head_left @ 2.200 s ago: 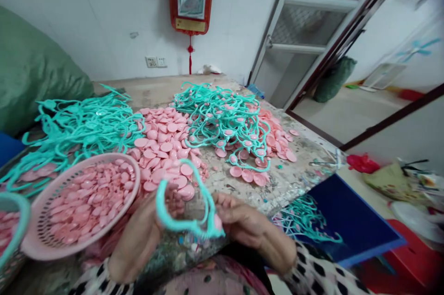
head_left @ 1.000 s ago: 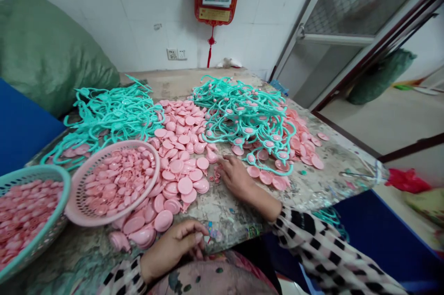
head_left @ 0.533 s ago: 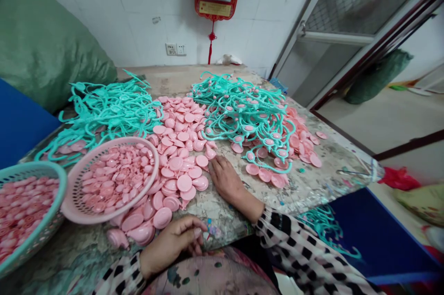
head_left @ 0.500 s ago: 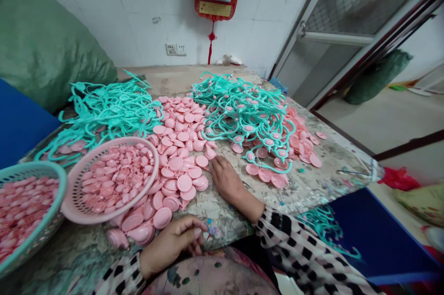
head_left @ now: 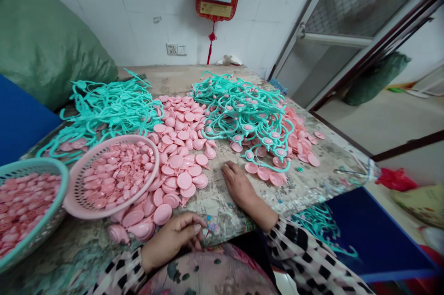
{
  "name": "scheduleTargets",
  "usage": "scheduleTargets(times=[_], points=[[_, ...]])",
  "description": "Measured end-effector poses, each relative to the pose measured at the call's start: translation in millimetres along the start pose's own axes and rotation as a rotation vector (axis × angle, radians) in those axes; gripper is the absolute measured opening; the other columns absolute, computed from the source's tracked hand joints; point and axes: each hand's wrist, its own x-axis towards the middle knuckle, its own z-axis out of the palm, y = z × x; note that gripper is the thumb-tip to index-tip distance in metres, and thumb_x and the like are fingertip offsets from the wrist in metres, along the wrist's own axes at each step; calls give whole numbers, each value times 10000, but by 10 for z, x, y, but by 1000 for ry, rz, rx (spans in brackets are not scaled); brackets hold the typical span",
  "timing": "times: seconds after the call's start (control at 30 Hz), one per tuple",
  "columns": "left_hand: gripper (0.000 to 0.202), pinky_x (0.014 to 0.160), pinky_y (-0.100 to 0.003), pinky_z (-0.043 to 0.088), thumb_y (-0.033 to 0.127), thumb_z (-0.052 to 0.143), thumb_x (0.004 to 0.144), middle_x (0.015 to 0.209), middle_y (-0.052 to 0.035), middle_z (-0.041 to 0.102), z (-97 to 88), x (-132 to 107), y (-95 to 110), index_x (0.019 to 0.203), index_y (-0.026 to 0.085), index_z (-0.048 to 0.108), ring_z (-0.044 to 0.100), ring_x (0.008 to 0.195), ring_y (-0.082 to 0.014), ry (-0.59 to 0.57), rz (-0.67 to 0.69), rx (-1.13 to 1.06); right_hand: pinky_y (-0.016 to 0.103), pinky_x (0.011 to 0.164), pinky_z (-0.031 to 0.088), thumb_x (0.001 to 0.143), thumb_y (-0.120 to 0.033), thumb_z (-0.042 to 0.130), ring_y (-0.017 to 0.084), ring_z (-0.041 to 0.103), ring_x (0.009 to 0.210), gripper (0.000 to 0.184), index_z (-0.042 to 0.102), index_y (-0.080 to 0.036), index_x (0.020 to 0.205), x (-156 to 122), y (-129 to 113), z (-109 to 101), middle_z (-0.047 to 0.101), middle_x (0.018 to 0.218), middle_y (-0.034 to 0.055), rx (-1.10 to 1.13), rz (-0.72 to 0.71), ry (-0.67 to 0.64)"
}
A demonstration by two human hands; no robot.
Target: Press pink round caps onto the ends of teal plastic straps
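Observation:
My right hand (head_left: 239, 185) lies flat on the speckled tabletop (head_left: 222, 202), holding nothing, just below a tangled heap of turquoise plastic loops with pink discs (head_left: 243, 119). Pink plastic discs (head_left: 180, 161) lie in a wide pile left of that hand. My left hand (head_left: 171, 235) rests at the near table edge with its fingers curled, next to several tiny coloured bits (head_left: 211, 227). The curled fingers hide whether anything small is in them. A second turquoise tangle (head_left: 107, 110) lies at the far left.
A pink perforated basket (head_left: 104, 142) and a teal basket (head_left: 34, 162) hold pink discs at the left. A blue board (head_left: 378, 239) with turquoise loops sits beyond the right table edge. A green sack (head_left: 45, 45) leans by the wall.
The turquoise loop that both hands held up earlier is no longer in them. Both hands are now low at the table, and my right hand has slid slightly rightward and nearer me.

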Motion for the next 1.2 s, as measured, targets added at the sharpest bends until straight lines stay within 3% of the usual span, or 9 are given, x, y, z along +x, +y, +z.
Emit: scheduleTargets(times=[0.2, 0.57, 0.73, 0.87, 0.97, 1.07, 1.2], points=[[356, 616, -227, 455, 469, 653, 780, 758, 14, 611, 15, -1, 6, 948, 161, 594, 623, 646, -111, 8, 16, -53, 463, 971, 457, 955, -228, 367, 278, 536, 1141, 307, 605, -123, 1119, 12, 1, 2, 567, 1214, 192, -12, 19, 37], [368, 579, -220, 454, 479, 642, 777, 735, 14, 607, -11, 31, -56, 939, 154, 583, 625, 603, -107, -8, 50, -95, 444, 976, 468, 959, -272, 382, 282, 530, 1177, 346, 561, -103, 1202, -51, 0, -171, 541, 1249, 210, -94, 8, 7], [279, 562, -202, 429, 397, 618, 781, 695, 23, 590, 23, 70, -46, 921, 156, 605, 606, 591, -104, -38, 18, 41, 444, 939, 498, 955, -259, 379, 283, 562, 1142, 335, 571, -114, 1188, -58, 2, -200, 558, 1227, 206, -148, -81, -39], [209, 551, -215, 442, 302, 550, 798, 652, 21, 576, 85, 109, 85, 929, 175, 651, 592, 579, -124, -28, -24, 318, 459, 907, 515, 955, -280, 374, 294, 573, 1128, 337, 578, -124, 1173, -44, 5, -240, 559, 1220, 210, -176, -163, -37], [249, 575, -230, 455, 290, 509, 815, 655, 2, 625, 165, 138, 275, 959, 209, 694, 603, 609, -149, 9, 87, 634, 436, 902, 521, 958, -286, 365, 271, 592, 1097, 327, 582, -139, 1154, 10, -22, -337, 561, 1214, 198, -163, -206, -65], [277, 725, -260, 468, 294, 517, 808, 827, -33, 711, 266, 239, 408, 990, 220, 712, 638, 783, -182, -76, 280, 817, 397, 895, 526, 956, -278, 367, 243, 602, 1077, 306, 596, -166, 1126, 107, -83, -444, 578, 1199, 170, -133, -248, -140], [289, 718, -285, 463, 299, 535, 777, 852, -43, 722, 370, 571, 259, 986, 223, 720, 645, 805, -207, -302, 383, 699, 405, 885, 524, 947, -294, 389, 253, 597, 1083, 311, 601, -182, 1146, 300, -226, -507, 580, 1207, 165, -91, -276, -191]])
